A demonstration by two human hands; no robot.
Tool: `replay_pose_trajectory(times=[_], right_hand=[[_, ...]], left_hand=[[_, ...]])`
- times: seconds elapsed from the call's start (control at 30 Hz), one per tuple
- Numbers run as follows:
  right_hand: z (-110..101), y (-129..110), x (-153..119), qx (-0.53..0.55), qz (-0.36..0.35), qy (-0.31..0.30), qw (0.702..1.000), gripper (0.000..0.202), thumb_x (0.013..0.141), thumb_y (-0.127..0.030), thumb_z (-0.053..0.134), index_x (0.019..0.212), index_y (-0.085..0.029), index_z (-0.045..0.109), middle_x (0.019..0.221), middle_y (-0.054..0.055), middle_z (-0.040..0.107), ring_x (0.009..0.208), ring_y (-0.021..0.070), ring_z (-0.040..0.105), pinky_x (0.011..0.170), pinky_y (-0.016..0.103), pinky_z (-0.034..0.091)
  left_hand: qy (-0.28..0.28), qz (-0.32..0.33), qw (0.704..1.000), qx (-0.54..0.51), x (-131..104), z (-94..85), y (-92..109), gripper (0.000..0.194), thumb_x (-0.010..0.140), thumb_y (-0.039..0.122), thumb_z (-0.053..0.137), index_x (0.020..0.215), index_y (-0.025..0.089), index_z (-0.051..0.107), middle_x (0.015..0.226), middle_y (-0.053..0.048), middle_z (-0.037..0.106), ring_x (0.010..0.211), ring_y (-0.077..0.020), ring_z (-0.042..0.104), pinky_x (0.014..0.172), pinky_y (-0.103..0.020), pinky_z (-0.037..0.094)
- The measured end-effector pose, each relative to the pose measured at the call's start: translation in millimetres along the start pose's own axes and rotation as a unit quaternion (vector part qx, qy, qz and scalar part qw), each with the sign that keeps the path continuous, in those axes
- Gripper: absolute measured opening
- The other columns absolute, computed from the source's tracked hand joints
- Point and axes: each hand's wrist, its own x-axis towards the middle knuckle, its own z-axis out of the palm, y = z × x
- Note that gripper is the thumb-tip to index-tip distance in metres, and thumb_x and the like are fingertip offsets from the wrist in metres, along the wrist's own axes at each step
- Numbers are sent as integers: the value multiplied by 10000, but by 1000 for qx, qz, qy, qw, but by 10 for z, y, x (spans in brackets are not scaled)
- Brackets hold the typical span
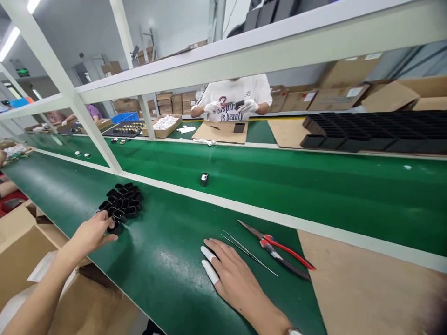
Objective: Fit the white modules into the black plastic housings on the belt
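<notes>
A cluster of small black plastic cases, hollow and open at the top, stands on the green bench at left. At its near edge my left hand has fingers and thumb closed around one black case. My right hand lies palm down on the bench with its fingers stretched out, holding nothing. White finger cots cover two of its fingers. Just beyond that hand lie metal tweezers and long-nose pliers with red and black handles.
Past a white rail, one black case with white inside sits on the green belt. Across it, a co-worker holds a black part. Black cases stand in rows at right. Cardboard lies at near right; an upright post rises at left.
</notes>
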Motion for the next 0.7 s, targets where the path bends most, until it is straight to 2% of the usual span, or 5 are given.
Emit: replay_pose_trajectory(times=[0.13,0.3,0.43,0.57,0.7], right_hand=[[-157,-14,140,-8,-12,-53,999,266,1000,-139,535,1205,-139,704,1305,166,678,1193,330,629,989,506,585],[-265,-6,320,-21,-10,-117,993,145,1004,-221,608,1074,-153,715,1113,126,704,989,290,639,860,459,584],[-195,18,291,-4,-1,-67,998,103,1022,-219,602,1003,-175,693,1042,97,692,941,260,613,820,424,550],[-144,28,196,24,5,-37,999,110,1022,-196,584,1083,-188,675,1114,97,690,974,268,595,888,458,545],[-143,46,158,42,18,-35,998,106,1012,-186,586,1082,-200,665,1125,101,685,994,279,598,917,487,551]], left_hand=[[24,85,995,-44,-20,141,284,190,942,371,616,835,228,682,1046,-102,625,973,-298,654,778,-360,546],[46,219,949,-222,411,232,1183,78,978,242,574,997,233,649,1248,-95,648,1153,-265,650,1010,-364,524],[33,247,919,-305,860,620,1764,432,909,180,626,1336,240,609,1198,-104,690,1152,-291,655,1027,-406,527],[14,219,904,-368,1086,1038,1973,643,890,303,736,1495,248,528,1180,-102,686,1017,-288,678,940,-409,557],[13,202,892,-404,1099,1245,1960,750,854,446,818,1518,271,514,1164,-92,666,890,-250,655,838,-375,560]])
